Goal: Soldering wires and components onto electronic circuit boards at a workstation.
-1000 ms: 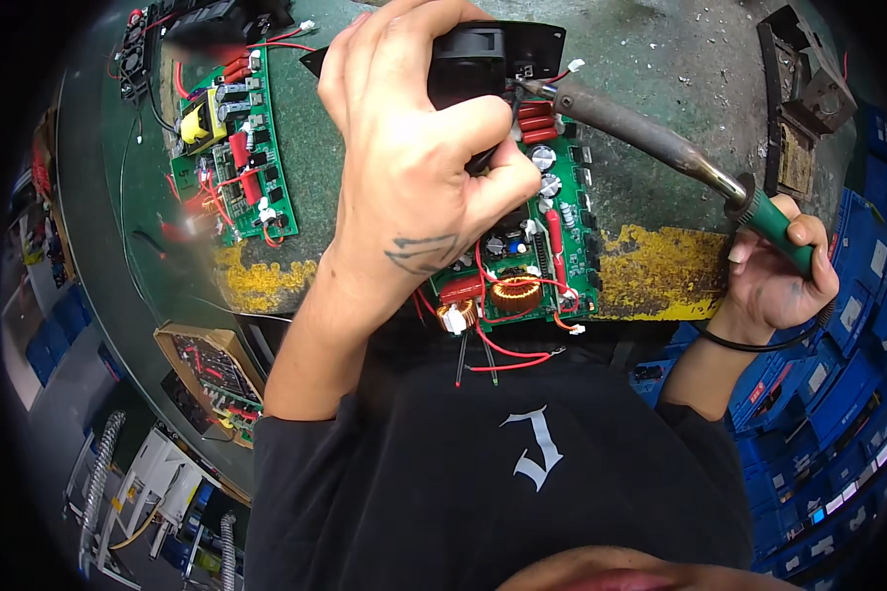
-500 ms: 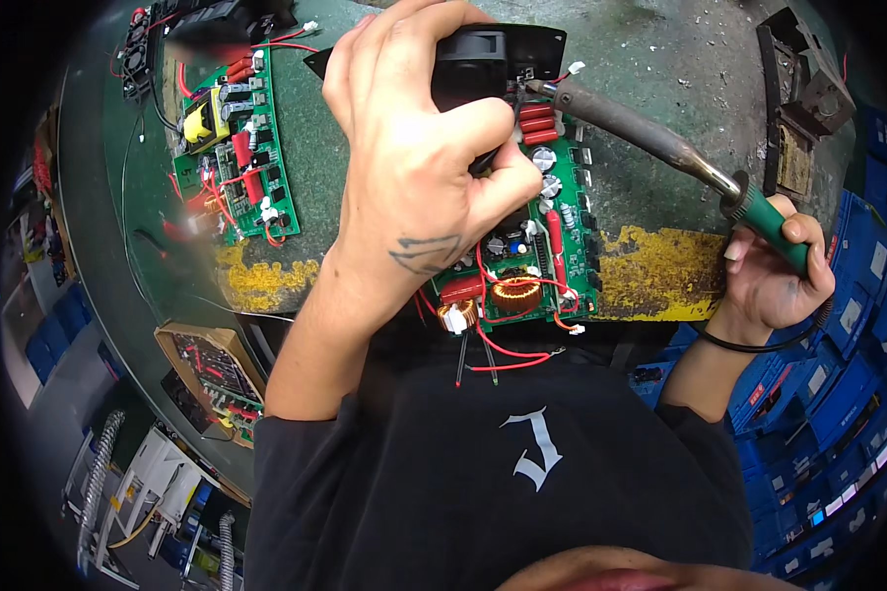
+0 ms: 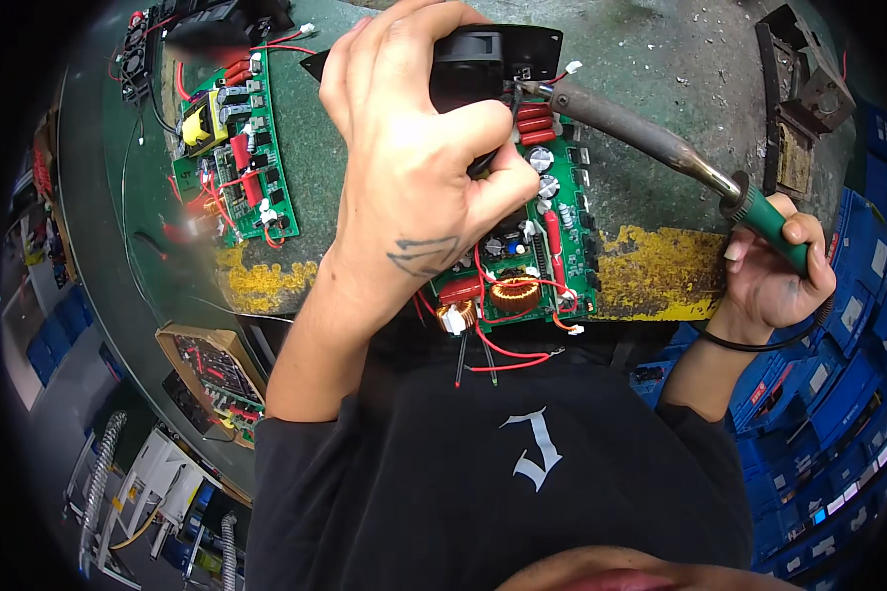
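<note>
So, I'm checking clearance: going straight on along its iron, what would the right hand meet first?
The soldering iron in the right hand would likely first meet the small metal part on the black panel beside the fan; depth is unclear, so they may be touching.

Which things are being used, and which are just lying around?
Being used:
black panel, in left hand
soldering iron, in right hand
green circuit board beside left hand

Probably just lying around:
other circuit board
metal bracket
cardboard box
</note>
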### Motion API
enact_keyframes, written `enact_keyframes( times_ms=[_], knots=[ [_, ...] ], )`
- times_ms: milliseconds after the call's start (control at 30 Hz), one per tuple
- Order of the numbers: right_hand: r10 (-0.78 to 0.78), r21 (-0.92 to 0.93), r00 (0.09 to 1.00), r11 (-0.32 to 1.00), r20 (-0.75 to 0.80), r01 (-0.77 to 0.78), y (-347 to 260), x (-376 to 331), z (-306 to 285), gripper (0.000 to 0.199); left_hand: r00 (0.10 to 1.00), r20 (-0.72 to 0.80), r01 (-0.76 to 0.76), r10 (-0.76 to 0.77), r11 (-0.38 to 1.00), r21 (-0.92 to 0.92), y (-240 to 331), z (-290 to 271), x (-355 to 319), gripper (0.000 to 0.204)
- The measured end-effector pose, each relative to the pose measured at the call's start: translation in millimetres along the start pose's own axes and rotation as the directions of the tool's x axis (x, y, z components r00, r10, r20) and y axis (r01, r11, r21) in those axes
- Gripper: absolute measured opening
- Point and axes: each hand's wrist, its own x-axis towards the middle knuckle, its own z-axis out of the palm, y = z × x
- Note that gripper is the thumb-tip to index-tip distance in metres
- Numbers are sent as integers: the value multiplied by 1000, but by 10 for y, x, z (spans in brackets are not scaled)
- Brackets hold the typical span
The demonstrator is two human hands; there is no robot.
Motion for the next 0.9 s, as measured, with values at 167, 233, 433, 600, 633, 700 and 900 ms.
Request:
enact_keyframes(
  times_ms=[167,233,433,600,633,700,900],
  knots=[
    [6,5,1000,1000,4,-6,-1,3,7,40,810,-494,-414,317,905,-100,-252,394,110,19],
    [4,1,1000,1000,-4,-4,-1,5,15,40,640,-666,-568,383,820,-76,-380,579,183,19],
    [-17,-2,1000,1000,27,17,-3,12,26,39,472,-785,-676,401,736,-30,-411,654,175,20],
    [-8,-2,1000,1000,11,8,-7,1,30,39,792,-524,-421,313,902,-97,-211,366,35,21],
    [-10,-1,1000,1000,10,10,-2,0,31,39,841,-462,-363,282,927,-97,-190,327,30,21],
    [1,25,1000,1000,6,-1,9,1,27,39,920,-333,-247,207,965,-84,-124,219,-14,21],
    [-5,14,1000,1000,10,5,-7,-12,-5,39,992,-96,70,-84,988,-137,-3,127,-82,23]
  ],
)
